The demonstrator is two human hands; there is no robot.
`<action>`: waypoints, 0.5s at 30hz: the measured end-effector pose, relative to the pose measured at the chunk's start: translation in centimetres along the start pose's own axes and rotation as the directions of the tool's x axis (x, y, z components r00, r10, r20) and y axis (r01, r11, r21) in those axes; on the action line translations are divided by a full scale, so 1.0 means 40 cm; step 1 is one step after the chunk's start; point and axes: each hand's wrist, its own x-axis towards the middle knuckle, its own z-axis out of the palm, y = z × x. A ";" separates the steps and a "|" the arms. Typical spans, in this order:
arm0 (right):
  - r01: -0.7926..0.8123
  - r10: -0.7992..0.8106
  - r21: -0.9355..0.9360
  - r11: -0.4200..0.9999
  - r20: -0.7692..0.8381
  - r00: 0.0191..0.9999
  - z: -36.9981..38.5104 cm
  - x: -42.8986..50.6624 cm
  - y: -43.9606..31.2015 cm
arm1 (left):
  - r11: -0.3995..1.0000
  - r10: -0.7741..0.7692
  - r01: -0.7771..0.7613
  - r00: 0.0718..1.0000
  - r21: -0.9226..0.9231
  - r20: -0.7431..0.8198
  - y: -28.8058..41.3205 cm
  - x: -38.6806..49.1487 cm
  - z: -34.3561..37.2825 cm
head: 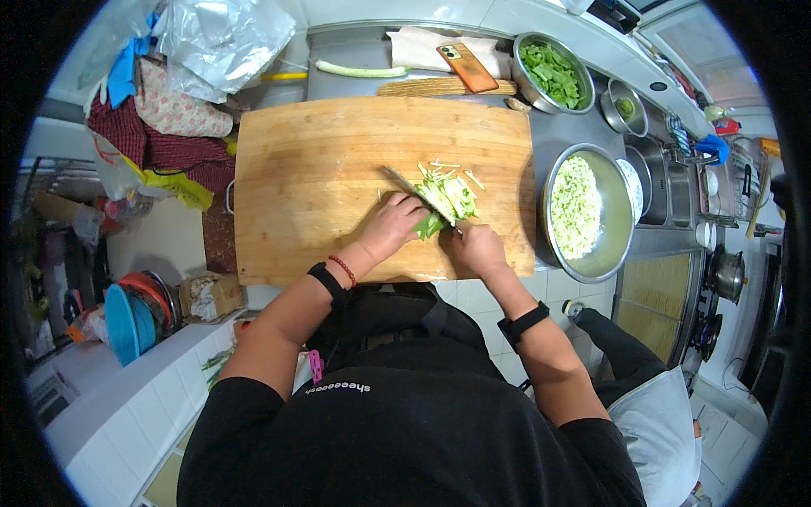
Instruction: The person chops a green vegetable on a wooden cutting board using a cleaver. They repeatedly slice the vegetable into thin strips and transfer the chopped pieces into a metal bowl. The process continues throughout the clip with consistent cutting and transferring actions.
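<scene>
My right hand (478, 249) grips the handle of a kitchen knife (415, 190) over a large wooden cutting board (304, 165). The blade points up and left, seen nearly edge-on. My left hand (393, 228) rests on green vegetable pieces (431, 225) at the near side of the blade, fingers bent against it. Thin pale-green shreds (450, 192) lie in a pile on the blade's far side. Right of the board, a big steel bowl (618, 222) holds finely chopped pale-green and white vegetable (573, 209).
Behind the board lie a pale green stalk (361, 70), a corn-coloured ridged mat (424, 87) and an orange phone (469, 66). A steel bowl of leafy greens (551, 76) stands at the back right, near a sink (680, 190). Another person (659, 431) is at the lower right.
</scene>
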 end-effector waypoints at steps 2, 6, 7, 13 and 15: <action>-0.036 0.035 0.054 0.998 0.023 0.999 -0.020 -0.005 0.017 | 1.000 0.010 -0.010 1.000 -0.002 -0.024 -0.001 -0.002 0.000; -0.026 0.024 0.029 0.999 0.088 0.996 -0.070 -0.026 0.030 | 1.000 0.011 -0.011 1.000 -0.008 -0.010 -0.006 -0.002 0.002; -0.027 0.029 -0.021 0.999 0.120 0.992 -0.077 -0.031 0.029 | 1.000 -0.003 0.003 1.000 -0.016 0.009 -0.006 -0.002 0.003; -0.052 0.065 -0.121 0.991 0.109 0.992 -0.019 -0.013 -0.012 | 1.000 0.008 -0.008 1.000 0.000 0.006 -0.003 0.002 -0.001; -0.041 0.047 -0.092 0.995 0.066 0.997 -0.005 0.005 -0.007 | 1.000 0.011 -0.012 1.000 0.012 0.007 -0.004 0.008 -0.004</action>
